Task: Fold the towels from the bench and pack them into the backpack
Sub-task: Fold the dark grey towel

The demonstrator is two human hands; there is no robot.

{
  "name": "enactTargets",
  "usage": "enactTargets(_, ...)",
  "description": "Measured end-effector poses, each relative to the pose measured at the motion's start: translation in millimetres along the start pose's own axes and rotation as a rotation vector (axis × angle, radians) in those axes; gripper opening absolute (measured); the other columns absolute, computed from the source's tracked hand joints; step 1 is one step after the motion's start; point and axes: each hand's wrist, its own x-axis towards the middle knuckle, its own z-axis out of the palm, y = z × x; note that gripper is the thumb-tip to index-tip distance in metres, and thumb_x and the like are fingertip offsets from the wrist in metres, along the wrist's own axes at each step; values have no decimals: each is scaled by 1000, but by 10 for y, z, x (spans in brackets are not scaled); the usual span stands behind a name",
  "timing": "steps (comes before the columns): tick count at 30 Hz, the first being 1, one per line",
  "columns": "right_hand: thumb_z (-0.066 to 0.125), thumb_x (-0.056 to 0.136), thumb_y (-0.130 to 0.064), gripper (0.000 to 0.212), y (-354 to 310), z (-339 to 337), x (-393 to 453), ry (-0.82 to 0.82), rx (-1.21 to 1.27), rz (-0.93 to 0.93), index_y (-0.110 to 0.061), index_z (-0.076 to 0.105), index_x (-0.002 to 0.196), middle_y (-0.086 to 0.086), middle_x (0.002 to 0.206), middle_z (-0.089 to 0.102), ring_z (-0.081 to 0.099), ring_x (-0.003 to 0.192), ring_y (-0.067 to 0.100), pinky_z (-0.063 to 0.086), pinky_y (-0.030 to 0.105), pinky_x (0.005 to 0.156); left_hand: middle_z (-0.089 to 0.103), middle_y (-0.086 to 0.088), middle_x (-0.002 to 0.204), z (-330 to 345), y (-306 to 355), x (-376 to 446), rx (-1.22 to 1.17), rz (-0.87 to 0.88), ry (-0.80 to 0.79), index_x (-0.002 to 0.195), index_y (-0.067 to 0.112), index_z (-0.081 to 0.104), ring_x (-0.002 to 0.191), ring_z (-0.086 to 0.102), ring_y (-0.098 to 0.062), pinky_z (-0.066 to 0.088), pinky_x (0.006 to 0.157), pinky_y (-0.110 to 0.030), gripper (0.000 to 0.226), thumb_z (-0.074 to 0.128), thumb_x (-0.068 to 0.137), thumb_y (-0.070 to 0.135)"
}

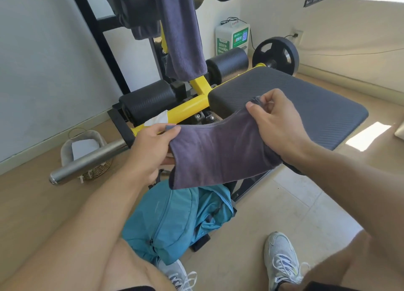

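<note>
I hold a grey-purple towel (218, 153) in the air, stretched between both hands above the backpack. My left hand (150, 150) grips its left edge, thumb on top. My right hand (277, 124) pinches its upper right corner over the black bench pad (306, 98). The towel looks folded over and hangs down to its lower edge. A blue backpack (170, 220) lies on the floor below, leaning against the bench frame, its top hidden by the towel. Another grey towel (183, 34) hangs from the machine's upper part, with a darker cloth (140, 12) beside it.
The yellow frame (188, 109) carries black roller pads (227, 65) and a steel bar (87, 161) sticking out to the left. A wicker basket (87, 150) sits on the floor by the wall. A weight plate (275, 54) stands behind the bench. My shoes (282, 260) are on the floor.
</note>
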Motion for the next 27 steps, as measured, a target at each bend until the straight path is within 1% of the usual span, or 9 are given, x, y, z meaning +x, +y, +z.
enactTargets(4, 58, 98, -38, 19, -34, 255, -162, -48, -67, -92, -21, 50, 98, -11, 80, 61, 56, 75, 7, 38, 30, 65, 74, -9, 84, 286, 24, -151, 40, 21, -47, 96, 14, 76, 69, 73, -23, 57, 55, -32, 14, 65, 100, 22)
enactTargets(6, 58, 98, -40, 20, -40, 363, -227, -84, -102, -129, -23, 48, 99, -11, 79, 60, 56, 75, 13, 42, 35, 67, 75, -11, 83, 382, 29, -195, 33, 27, -45, 89, 15, 76, 74, 74, -28, 62, 61, -38, 14, 67, 98, 21)
enactTargets(8, 59, 97, -40, 18, -42, 446, -291, -141, -114, -163, -26, 48, 99, -12, 78, 60, 56, 72, 10, 46, 37, 67, 75, -14, 84, 432, 34, -225, 0, 19, -52, 85, 14, 74, 80, 75, -33, 63, 64, -40, 15, 68, 97, 20)
enactTargets(13, 65, 95, -31, 18, -33, 523, -400, -351, -86, -190, -28, 54, 109, -12, 86, 62, 58, 76, 5, 50, 26, 66, 73, -14, 92, 423, 32, -238, -69, -60, -36, 105, 10, 65, 76, 76, -27, 62, 61, -43, 9, 62, 100, 18)
enactTargets(16, 68, 90, -26, 25, -38, 496, -367, -403, -91, -198, -31, 57, 113, -15, 88, 60, 56, 72, 0, 43, 15, 62, 76, -14, 96, 378, 74, -257, -142, -115, -115, 110, 11, 65, 75, 77, -24, 61, 63, -42, 29, 67, 98, 37)
enactTargets(18, 71, 87, -26, 31, -43, 471, -349, -440, -94, -226, -33, 58, 115, -15, 88, 62, 57, 69, 0, 45, 16, 63, 78, -14, 98, 376, 99, -289, -141, -135, -159, 112, 10, 65, 76, 77, -23, 61, 62, -40, 40, 74, 90, 43)
enactTargets(21, 75, 82, -15, 50, -58, 413, -327, -506, -26, -239, -29, 54, 126, -11, 94, 66, 61, 68, 5, 54, 25, 68, 77, -18, 98, 379, 94, -307, -137, -133, -142, 108, 11, 65, 70, 75, -21, 59, 56, -35, 23, 75, 92, 24)
enactTargets(24, 76, 82, -8, 60, -94, 308, -297, -613, 1, -228, -26, 51, 133, -10, 106, 66, 67, 75, 10, 58, 25, 72, 74, -16, 93, 347, 105, -267, -170, -127, -84, 102, 10, 65, 68, 75, -20, 60, 54, -34, 9, 69, 94, 9)
enactTargets(27, 78, 85, -30, 47, -82, 183, -248, -650, 54, -80, -28, 58, 127, -6, 107, 69, 69, 87, 9, 59, 26, 81, 71, -14, 85, 307, 119, -205, -222, -145, -28, 103, 6, 64, 63, 73, -19, 60, 54, -33, 10, 66, 93, 4)
